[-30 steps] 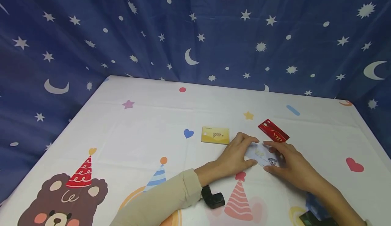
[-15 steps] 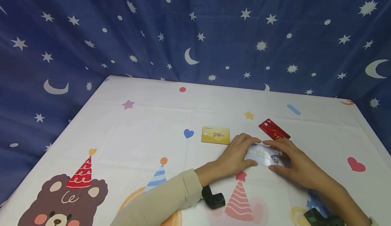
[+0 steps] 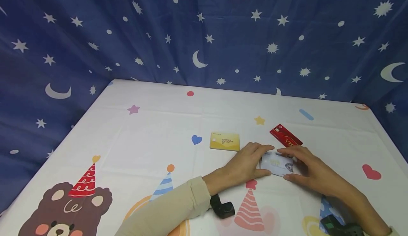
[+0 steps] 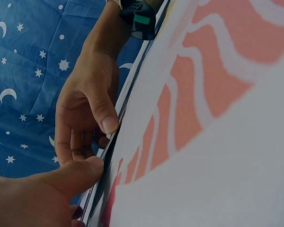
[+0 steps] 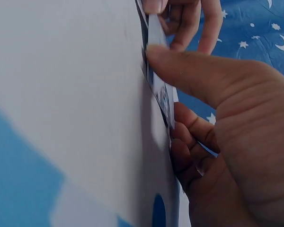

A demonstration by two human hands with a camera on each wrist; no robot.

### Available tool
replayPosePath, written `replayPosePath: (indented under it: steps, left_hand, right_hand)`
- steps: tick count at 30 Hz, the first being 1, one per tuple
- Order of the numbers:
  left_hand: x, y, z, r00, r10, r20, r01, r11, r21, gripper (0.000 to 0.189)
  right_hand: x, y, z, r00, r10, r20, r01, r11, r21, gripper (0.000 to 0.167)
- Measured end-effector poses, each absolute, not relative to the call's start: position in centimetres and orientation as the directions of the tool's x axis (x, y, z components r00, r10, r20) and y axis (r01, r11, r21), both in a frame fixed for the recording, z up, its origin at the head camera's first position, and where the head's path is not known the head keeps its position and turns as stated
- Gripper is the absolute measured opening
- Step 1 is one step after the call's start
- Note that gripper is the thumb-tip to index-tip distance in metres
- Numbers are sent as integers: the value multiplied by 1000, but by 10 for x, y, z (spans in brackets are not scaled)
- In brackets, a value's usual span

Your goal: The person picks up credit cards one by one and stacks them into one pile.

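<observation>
A silver-white card (image 3: 276, 163) with pale gold VIP letters lies close over the tabletop, between both hands. My left hand (image 3: 244, 161) pinches its left end, thumb on the near edge and fingertips at the far edge. At the other end my right hand (image 3: 310, 168) grips the card the same way, its thumb by the near right corner. A dark line shows along the card's left edge. In the right wrist view the card (image 5: 162, 92) appears nearly edge-on, with the right thumb (image 5: 194, 71) against it.
A yellow VIP card (image 3: 224, 141) lies left of the left hand's fingers. Just beyond the right hand is a red VIP card (image 3: 283, 134), set at a slant. The white tablecloth (image 3: 153, 133) has printed party shapes, and a blue starry curtain (image 3: 143, 27) hangs behind the table.
The silver-white card has turned a little to lie straighter and shifted slightly right and nearer. Both hands have moved slightly right with it. The yellow and red cards have stayed put.
</observation>
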State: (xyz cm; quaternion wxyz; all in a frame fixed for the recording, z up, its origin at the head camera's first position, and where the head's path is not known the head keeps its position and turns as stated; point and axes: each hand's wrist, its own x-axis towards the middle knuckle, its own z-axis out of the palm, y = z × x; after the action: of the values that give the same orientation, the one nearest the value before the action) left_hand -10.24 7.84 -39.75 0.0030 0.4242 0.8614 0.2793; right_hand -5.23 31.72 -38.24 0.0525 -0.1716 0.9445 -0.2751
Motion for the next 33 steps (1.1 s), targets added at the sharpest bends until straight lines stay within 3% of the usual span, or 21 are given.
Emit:
replayPosePath:
  steps: [5, 17, 26, 33]
  left_hand:
    - [-103, 79, -397, -636, 716, 288, 746, 476, 465, 65]
    - [-106, 75, -394, -680, 647, 345, 689, 404, 601, 63]
    - [-110, 59, -375, -693, 675, 252, 647, 429, 631, 71]
    - [-115, 41, -360, -678, 701, 221, 657, 444, 610, 68]
  right_hand:
    - [-53, 323, -380, -940, -339, -23, -268, 780, -565, 78]
    - [-57, 329, -381, -936, -340, 95, -331, 749, -575, 76]
    - [-57, 319, -378, -937, -286, 202, -350, 752, -559, 76]
    - [-62, 306, -374, -887, -324, 329, -459, 691, -558, 80]
